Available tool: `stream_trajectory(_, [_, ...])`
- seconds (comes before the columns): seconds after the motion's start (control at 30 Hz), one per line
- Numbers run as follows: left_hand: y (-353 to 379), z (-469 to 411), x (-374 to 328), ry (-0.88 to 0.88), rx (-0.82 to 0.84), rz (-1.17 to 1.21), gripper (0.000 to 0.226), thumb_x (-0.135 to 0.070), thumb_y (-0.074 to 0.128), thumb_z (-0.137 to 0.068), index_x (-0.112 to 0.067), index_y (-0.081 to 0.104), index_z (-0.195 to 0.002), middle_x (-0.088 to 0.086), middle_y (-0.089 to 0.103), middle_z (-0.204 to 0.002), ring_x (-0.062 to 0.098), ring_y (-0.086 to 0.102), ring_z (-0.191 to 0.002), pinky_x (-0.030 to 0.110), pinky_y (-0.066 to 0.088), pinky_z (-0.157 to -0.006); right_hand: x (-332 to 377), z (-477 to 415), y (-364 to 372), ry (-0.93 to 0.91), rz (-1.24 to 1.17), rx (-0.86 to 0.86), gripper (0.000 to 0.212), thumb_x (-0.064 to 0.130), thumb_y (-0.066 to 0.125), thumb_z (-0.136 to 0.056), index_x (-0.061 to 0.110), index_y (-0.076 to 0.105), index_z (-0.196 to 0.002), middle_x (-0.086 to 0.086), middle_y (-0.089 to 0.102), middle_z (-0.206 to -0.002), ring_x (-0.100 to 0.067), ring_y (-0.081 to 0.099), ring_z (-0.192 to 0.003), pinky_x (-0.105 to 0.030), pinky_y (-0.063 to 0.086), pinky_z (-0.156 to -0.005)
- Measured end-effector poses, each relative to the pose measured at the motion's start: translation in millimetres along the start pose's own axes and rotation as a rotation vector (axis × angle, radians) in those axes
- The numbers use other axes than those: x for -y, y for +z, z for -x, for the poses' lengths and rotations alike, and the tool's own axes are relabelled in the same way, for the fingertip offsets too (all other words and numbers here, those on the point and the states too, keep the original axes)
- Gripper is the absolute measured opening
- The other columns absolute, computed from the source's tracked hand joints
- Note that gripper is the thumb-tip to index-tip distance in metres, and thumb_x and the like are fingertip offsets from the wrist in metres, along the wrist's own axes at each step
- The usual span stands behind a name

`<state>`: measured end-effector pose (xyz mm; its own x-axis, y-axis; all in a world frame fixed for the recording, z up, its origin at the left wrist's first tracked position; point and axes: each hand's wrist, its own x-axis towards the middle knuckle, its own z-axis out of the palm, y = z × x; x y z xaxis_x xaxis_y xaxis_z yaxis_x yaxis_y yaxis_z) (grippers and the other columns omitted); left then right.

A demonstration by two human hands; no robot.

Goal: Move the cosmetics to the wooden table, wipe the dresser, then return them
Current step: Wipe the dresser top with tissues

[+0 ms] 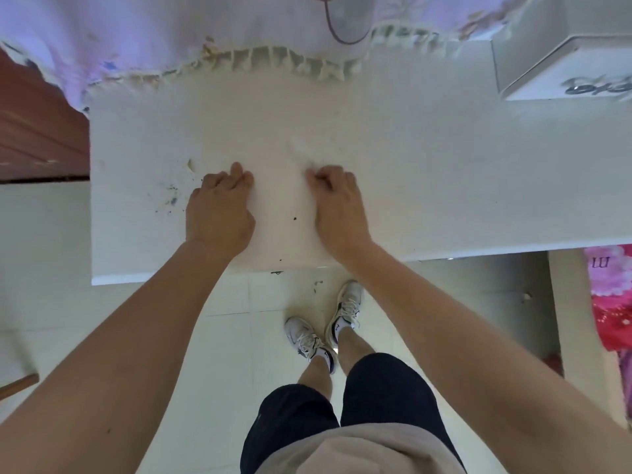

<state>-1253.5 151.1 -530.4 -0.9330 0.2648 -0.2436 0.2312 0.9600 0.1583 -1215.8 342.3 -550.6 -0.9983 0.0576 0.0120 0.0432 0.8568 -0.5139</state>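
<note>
Left hand (219,208) and right hand (338,206), set apart, fingers curled onto a white cloth (284,200) flat on the dresser (444,165). Dark specks (169,196) left; box (561,63) far right.

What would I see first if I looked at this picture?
The left hand and the right hand sit side by side in the middle of the white dresser top, fingers curled on what looks like a white cloth. Dark specks dot the top just left of the left hand, and a frilly lilac cover drapes the back edge.
</note>
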Motion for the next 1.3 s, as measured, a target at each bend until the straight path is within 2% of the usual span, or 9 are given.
stream_trajectory(0.23, [-14,1,0,-0.021,0.074,0.064,0.063,0.000,0.043,-0.087,-0.019,0.038,-0.147,-0.005,0.030,-0.157,0.022,0.032,-0.140,0.041,0.035,-0.109,14,51,-22,-0.372,-0.208,0.603,0.050,-0.015,0.049,-0.082,0.011,0.071,-0.118,-0.007,0.060,-0.120,-0.029,0.052,-0.109,-0.038,0.044,-0.097])
stream_trajectory(0.3, [-15,6,4,-0.034,0.034,0.144,0.061,0.000,0.042,-0.087,-0.019,0.042,-0.145,-0.003,0.034,-0.155,0.020,0.034,-0.140,0.040,0.035,-0.110,0,38,-41,-0.294,-0.262,0.501,0.050,-0.014,0.048,-0.081,0.014,0.072,-0.115,-0.006,0.062,-0.117,-0.026,0.054,-0.110,-0.031,0.042,-0.099])
stream_trajectory(0.4, [-11,26,11,-0.086,-0.126,0.218,0.056,0.003,0.045,-0.085,-0.014,0.053,-0.137,0.005,0.049,-0.144,0.028,0.045,-0.131,0.045,0.043,-0.101,-42,-16,-64,-0.023,-0.223,0.030,0.042,-0.007,0.049,-0.087,0.014,0.071,-0.116,-0.008,0.061,-0.112,-0.024,0.060,-0.101,-0.013,0.039,-0.089])
stream_trajectory(0.5, [3,53,9,-0.117,-0.167,0.157,0.052,0.007,0.048,-0.079,-0.006,0.060,-0.128,0.015,0.057,-0.131,0.039,0.054,-0.113,0.050,0.048,-0.088,-74,-46,-63,0.162,-0.071,-0.155,0.044,-0.005,0.042,-0.088,0.007,0.065,-0.124,-0.014,0.055,-0.119,-0.030,0.055,-0.107,-0.022,0.044,-0.092])
stream_trajectory(0.73, [22,63,-6,-0.214,-0.185,0.166,0.052,0.011,0.054,-0.074,0.000,0.061,-0.125,0.019,0.056,-0.133,0.040,0.054,-0.116,0.050,0.045,-0.094,-9,71,4,-0.458,-0.061,0.194,0.052,-0.019,0.048,-0.071,-0.005,0.066,-0.117,-0.015,0.066,-0.118,-0.033,0.051,-0.097,-0.040,0.054,-0.082])
stream_trajectory(0.87, [20,62,-12,-0.237,-0.157,0.142,0.053,0.012,0.052,-0.076,0.001,0.058,-0.128,0.019,0.053,-0.137,0.039,0.052,-0.120,0.049,0.043,-0.097,1,93,-9,-0.546,-0.222,0.500,0.053,-0.024,0.056,-0.066,0.000,0.071,-0.112,-0.011,0.068,-0.113,-0.036,0.059,-0.098,-0.038,0.052,-0.085])
stream_trajectory(1.1, [2,56,-8,-0.254,-0.109,0.131,0.050,0.007,0.051,-0.080,-0.005,0.062,-0.127,0.013,0.057,-0.135,0.036,0.055,-0.115,0.046,0.043,-0.097,-70,-11,-72,0.055,-0.175,-0.038,0.050,-0.009,0.045,-0.085,0.008,0.062,-0.129,-0.017,0.054,-0.124,-0.034,0.049,-0.115,-0.031,0.041,-0.099])
stream_trajectory(1.2, [-4,57,-3,-0.211,-0.093,0.143,0.050,0.007,0.050,-0.080,-0.004,0.060,-0.128,0.014,0.058,-0.132,0.036,0.059,-0.111,0.044,0.044,-0.096,-96,-17,-69,0.236,0.033,-0.043,0.053,-0.005,0.042,-0.088,0.005,0.050,-0.139,-0.021,0.045,-0.129,-0.039,0.045,-0.114,-0.038,0.040,-0.093])
stream_trajectory(1.3, [-11,63,9,-0.158,-0.096,0.141,0.053,0.009,0.048,-0.081,-0.002,0.056,-0.132,0.020,0.060,-0.119,0.039,0.059,-0.097,0.046,0.048,-0.087,-57,31,-35,0.141,0.101,0.058,0.065,-0.014,0.040,-0.075,0.001,0.048,-0.137,-0.024,0.046,-0.126,-0.040,0.045,-0.104,-0.039,0.038,-0.091])
